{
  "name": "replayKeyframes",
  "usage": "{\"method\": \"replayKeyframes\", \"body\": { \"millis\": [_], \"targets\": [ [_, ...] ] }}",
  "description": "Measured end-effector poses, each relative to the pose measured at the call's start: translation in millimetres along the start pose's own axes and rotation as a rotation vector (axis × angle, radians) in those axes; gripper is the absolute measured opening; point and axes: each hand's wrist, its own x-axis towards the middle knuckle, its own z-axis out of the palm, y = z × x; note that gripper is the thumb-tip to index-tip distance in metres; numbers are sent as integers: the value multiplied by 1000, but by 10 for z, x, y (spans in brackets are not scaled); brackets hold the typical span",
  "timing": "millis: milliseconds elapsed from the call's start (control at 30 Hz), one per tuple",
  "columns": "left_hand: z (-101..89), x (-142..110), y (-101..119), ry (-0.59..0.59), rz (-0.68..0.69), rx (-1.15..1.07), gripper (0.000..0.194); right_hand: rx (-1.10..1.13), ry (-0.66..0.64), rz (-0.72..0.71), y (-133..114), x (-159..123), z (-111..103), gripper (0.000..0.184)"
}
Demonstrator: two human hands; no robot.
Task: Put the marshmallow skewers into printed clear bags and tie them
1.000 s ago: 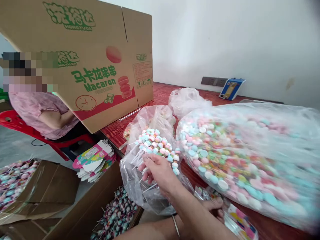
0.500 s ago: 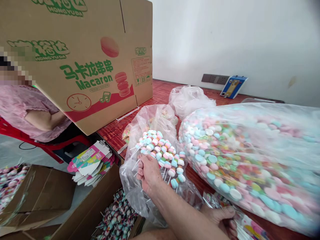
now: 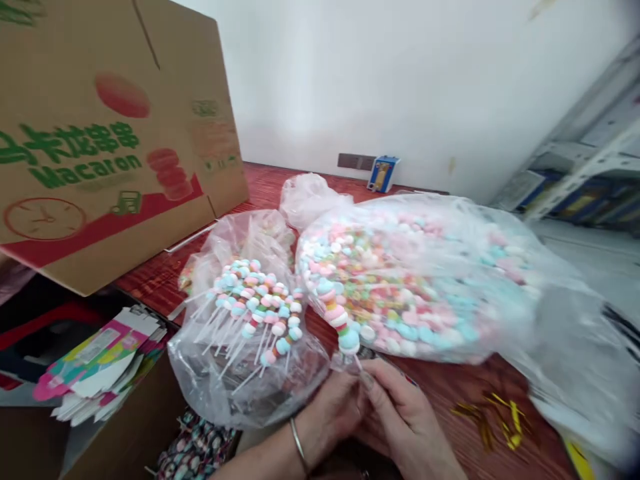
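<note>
My right hand [image 3: 407, 413] is closed on the white stick of a candy skewer [image 3: 337, 313], a row of pastel pieces with coloured bits between them. The skewer tilts up and left in front of the big bag. My left hand [image 3: 337, 403], with a bangle at its wrist, pinches a clear plastic wrapper [image 3: 345, 362] right beside the stick. Its lower fingers are partly hidden. To the left, a pile of candy skewers [image 3: 260, 300] lies on a clear plastic bag [image 3: 250, 400], sticks toward me.
A large clear bag of loose pastel candies [image 3: 400, 287] covers the table's middle. Gold twist ties [image 3: 500, 420] lie at right. A big carton [image 3: 125, 133] stands at left, printed cards [image 3: 100, 360] below it. An open box of dark-wrapped skewers [image 3: 195, 443] is at lower left. A shelf [image 3: 580, 173] stands at right.
My right hand has left the pile with one candy skewer and come to my left hand. The view has turned right, bringing in the twist ties and shelf; the seated person is mostly out of view.
</note>
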Motion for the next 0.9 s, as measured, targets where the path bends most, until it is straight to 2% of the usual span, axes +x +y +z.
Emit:
{"method": "replayKeyframes", "body": {
  "millis": [100, 200, 267, 400, 533, 667, 800, 900],
  "targets": [
    [-22, -42, -146, 59, -69, -26, 18, -202, 167, 0, 139, -484, -472, 24],
    [27, -85, -67, 99, -66, -68, 19, -340, 285, 46, 280, -934, -844, 25],
    [96, -99, 4, 104, -53, -90, 18, -377, 296, 78, 384, -1160, -987, 25],
    [214, -105, 27, 92, -21, -74, 18, -340, 270, 120, 562, -1372, -1031, 26],
    [243, -94, -50, 105, 25, -6, 20, -288, 271, 141, 627, -1378, -965, 27],
    [249, -99, -97, 105, 38, 27, 22, -332, 260, 122, 636, -1353, -965, 26],
    [260, -110, -88, 91, 63, 56, 24, -437, 243, 57, 698, -1368, -1040, 25],
    [257, -117, -77, 87, 117, 131, 23, -543, 263, -64, 776, -1399, -1107, 24]
  ]
}}
